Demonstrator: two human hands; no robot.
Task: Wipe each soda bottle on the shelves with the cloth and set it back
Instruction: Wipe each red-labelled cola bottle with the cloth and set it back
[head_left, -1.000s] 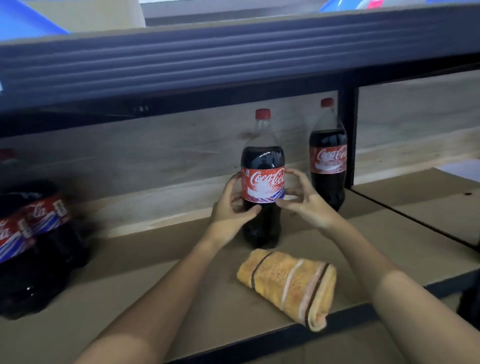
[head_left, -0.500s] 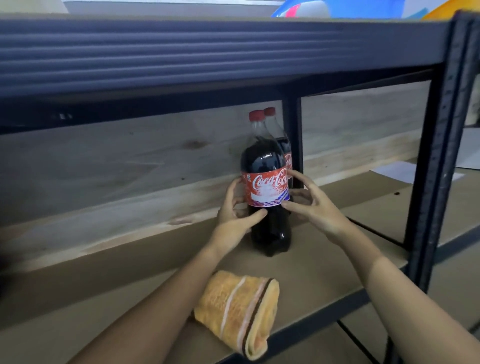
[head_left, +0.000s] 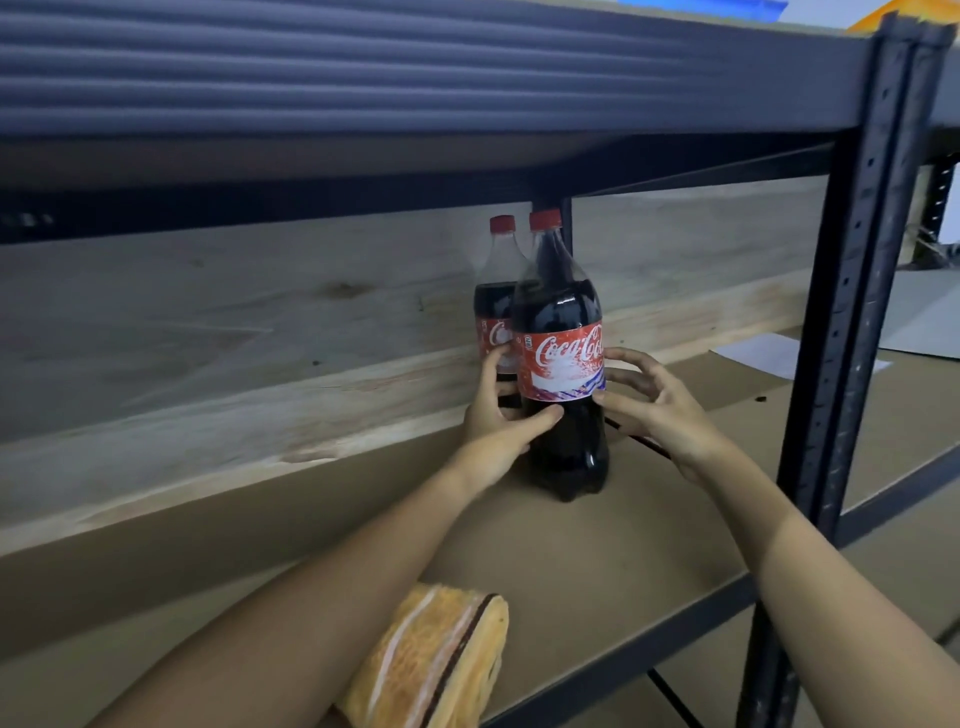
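The near soda bottle (head_left: 563, 364) is standing upright on the brown shelf (head_left: 597, 561), now overlapping the second bottle (head_left: 493, 312) behind it, where 1 second ago the 2 were standing clearly apart; the viewpoint has also been swinging right, so part of that may be the camera. The left hand (head_left: 498, 415) is curling round the label's left side, thumb pressed across the front. The right hand (head_left: 654, 405) is spreading its fingers (head_left: 621, 358), tips touching the label's right edge without wrapping it. The folded orange cloth (head_left: 441, 660) is lying on the shelf's front edge, well apart from both bottles and in neither hand. This is reading as setting the bottle back; another bottle is probably coming next.
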